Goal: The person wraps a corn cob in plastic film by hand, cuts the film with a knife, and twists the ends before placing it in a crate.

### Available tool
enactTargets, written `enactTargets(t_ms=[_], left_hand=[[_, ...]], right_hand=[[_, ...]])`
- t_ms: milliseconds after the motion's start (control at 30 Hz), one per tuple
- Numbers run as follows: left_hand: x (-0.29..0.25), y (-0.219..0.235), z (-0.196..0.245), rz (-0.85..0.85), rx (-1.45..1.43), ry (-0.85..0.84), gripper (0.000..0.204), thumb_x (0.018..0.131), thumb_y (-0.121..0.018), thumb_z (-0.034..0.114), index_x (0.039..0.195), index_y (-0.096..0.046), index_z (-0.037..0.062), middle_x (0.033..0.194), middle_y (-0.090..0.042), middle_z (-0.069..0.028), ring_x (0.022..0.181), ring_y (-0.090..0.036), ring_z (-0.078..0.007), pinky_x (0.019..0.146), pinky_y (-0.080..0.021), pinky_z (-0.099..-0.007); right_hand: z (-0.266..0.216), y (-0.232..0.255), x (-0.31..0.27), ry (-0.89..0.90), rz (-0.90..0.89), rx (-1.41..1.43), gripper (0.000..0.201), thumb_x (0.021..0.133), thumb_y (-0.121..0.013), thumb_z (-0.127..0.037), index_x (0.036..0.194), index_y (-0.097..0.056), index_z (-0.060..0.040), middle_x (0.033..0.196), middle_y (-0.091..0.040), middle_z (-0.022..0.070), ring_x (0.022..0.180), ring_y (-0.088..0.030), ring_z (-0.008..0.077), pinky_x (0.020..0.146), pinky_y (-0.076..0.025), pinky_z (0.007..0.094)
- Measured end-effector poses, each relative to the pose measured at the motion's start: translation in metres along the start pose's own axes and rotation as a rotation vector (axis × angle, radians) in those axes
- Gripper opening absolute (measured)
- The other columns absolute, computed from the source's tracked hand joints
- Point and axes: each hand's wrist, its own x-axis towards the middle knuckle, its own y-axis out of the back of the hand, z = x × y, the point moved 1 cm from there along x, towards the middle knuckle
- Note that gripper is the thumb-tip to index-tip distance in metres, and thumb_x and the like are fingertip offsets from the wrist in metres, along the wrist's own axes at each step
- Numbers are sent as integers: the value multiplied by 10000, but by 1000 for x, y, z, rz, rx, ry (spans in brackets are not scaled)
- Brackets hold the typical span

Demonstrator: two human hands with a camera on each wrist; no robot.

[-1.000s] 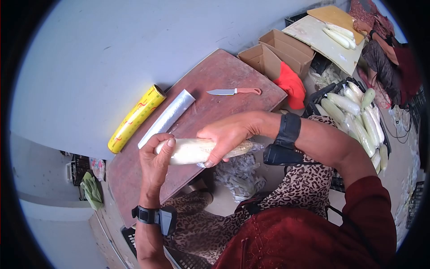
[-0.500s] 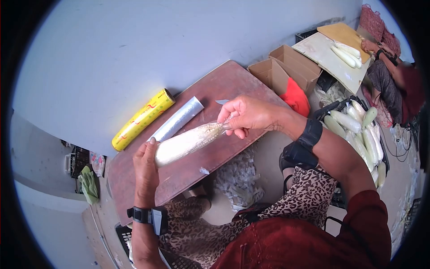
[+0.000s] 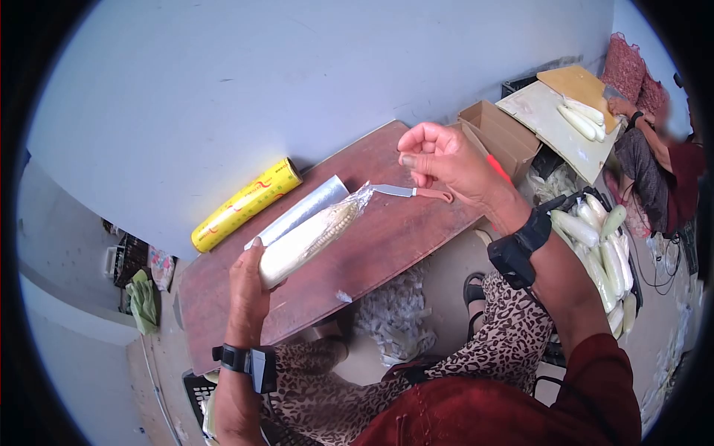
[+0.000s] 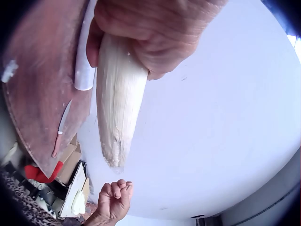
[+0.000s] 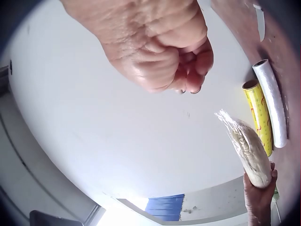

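A pale ear of corn in clear film is gripped at its thick end by my left hand, tilted up over the table. Twisted film sticks out past its narrow tip. My right hand is raised to the right of that tip, apart from it, its fingers curled with nothing seen in them. In the left wrist view the corn hangs below the left hand, the curled right hand beyond its tip. The right wrist view shows the same corn and the right hand.
On the reddish table lie a yellow roll, a clear film roll and a knife. Right of it stand a cardboard box and a crate of wrapped corn. Another person sits by a board.
The right hand first gripped the corn, then pinched the film at its tip, and has now let go and moved up and right. The left hand still holds the corn, now tilted more steeply.
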Motion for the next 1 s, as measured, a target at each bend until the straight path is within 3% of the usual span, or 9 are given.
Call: enactTargets(t_ms=[67, 167, 267, 367, 467, 600, 700, 900, 1000], left_hand=[[1, 2, 0, -10, -7, 15, 382, 987, -532, 418, 1061, -573, 46, 870, -644, -60, 685, -638, -144, 513, -501, -281], [0, -2, 2, -5, 0, 49, 382, 988, -531, 412, 1092, -569, 46, 892, -652, -62, 703, -644, -146, 515, -504, -280], [-2, -6, 2, -17, -1, 103, 389, 990, -526, 408, 1136, -563, 49, 933, -663, -69, 737, -653, -149, 517, -510, -282], [-1, -7, 0, -47, -23, 147, 401, 991, -520, 407, 1181, -551, 55, 966, -669, -77, 768, -660, -154, 521, -513, -288], [-1, -7, -1, -73, -28, 178, 408, 995, -512, 406, 1204, -538, 58, 982, -670, -79, 786, -663, -158, 526, -516, -291], [1, -7, -5, -117, -46, 172, 404, 998, -507, 405, 1190, -548, 52, 983, -668, -79, 781, -663, -159, 533, -519, -309], [0, -7, -1, -105, -44, 42, 368, 987, -556, 372, 1156, -575, 46, 980, -663, -70, 811, -648, -140, 616, -531, -306], [-5, -12, 14, 115, 55, -476, 327, 951, -646, 243, 1177, -589, 14, 968, -634, -30, 897, -585, -101, 812, -478, -247], [-21, -19, 30, 264, 291, -758, 388, 931, -654, 188, 1257, -541, 9, 1023, -615, -50, 941, -577, -130, 852, -468, -272]], right_hand=[[-1, -9, -2, 140, -86, -131, 421, 841, -698, -11, 1233, -547, -45, 1149, -560, 77, 758, -595, 87, 695, -533, 233], [-7, -35, -14, 221, -137, -496, 617, 781, -730, 48, 1336, -505, -105, 1214, -529, 67, 830, -598, 79, 694, -523, 203], [-2, -46, -16, 290, -161, -553, 666, 715, -724, 78, 1320, -519, -112, 1183, -529, 85, 816, -605, 134, 726, -551, 270], [12, -47, -11, 355, -201, -605, 526, 754, -708, 51, 1245, -571, -80, 1087, -588, 85, 790, -607, 140, 705, -538, 286], [17, -46, -8, 533, -163, -772, 323, 797, -698, 46, 1096, -652, -66, 962, -648, 52, 805, -624, 102, 650, -529, 265], [11, -49, -9, 409, -106, -658, 78, 852, -678, 7, 920, -668, -31, 764, -646, 31, 716, -623, 82, 622, -505, 243], [11, -50, -9, 281, -69, -532, 15, 896, -652, -16, 908, -661, -19, 760, -644, 22, 673, -613, 73, 608, -496, 226], [20, -48, -2, 58, 37, -205, 148, 939, -629, -68, 1073, -607, -8, 817, -640, 26, 672, -610, 80, 596, -486, 213], [27, -48, 0, -88, 115, 79, 194, 939, -643, -96, 1110, -586, -23, 871, -641, 35, 718, -621, 96, 627, -492, 233]])
